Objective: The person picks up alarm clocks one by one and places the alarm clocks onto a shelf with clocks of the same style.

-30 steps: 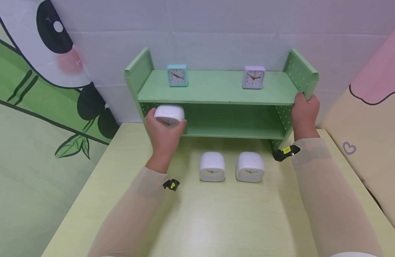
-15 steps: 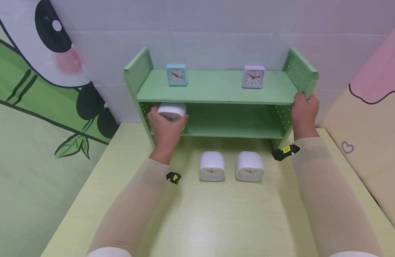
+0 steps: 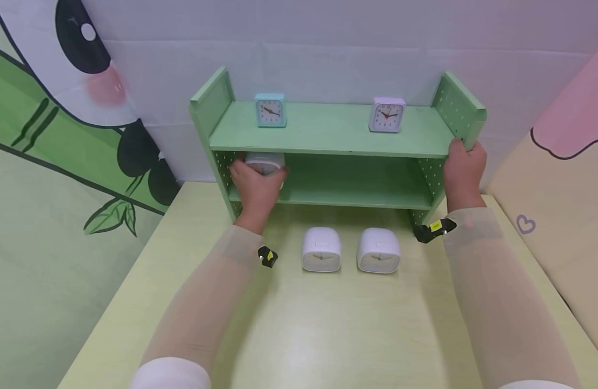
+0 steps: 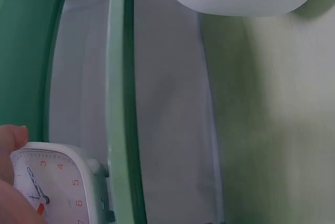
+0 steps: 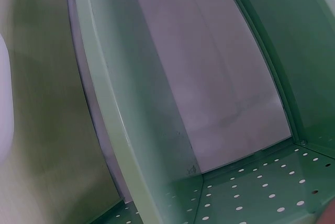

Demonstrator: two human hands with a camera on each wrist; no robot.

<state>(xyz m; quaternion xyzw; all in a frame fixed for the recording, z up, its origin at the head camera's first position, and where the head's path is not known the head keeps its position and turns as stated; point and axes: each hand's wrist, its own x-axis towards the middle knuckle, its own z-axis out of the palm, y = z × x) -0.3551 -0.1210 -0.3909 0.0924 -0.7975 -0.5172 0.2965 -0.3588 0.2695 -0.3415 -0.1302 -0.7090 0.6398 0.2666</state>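
A white alarm clock (image 3: 266,159) is gripped in my left hand (image 3: 257,186) at the left end of the green shelf unit's lower level (image 3: 347,181). In the left wrist view, thumb and fingers hold the clock (image 4: 63,187) by its sides, and its small feet are at the shelf board (image 4: 121,103); whether they bear on it I cannot tell. My right hand (image 3: 464,170) holds the unit's right side panel (image 3: 457,111) near the upper board's front corner. Only a sliver of that hand shows in the right wrist view.
Two more white clocks, one left (image 3: 321,249) and one right (image 3: 379,250), stand on the pale wooden table (image 3: 328,324) before the unit. On the upper board are a blue clock (image 3: 271,110) and a purple clock (image 3: 387,114). A cloth-covered wall (image 3: 328,70) rises behind.
My left hand has carried the white clock slightly right and deeper into the lower level, under the upper board. My right hand keeps its hold on the side panel.
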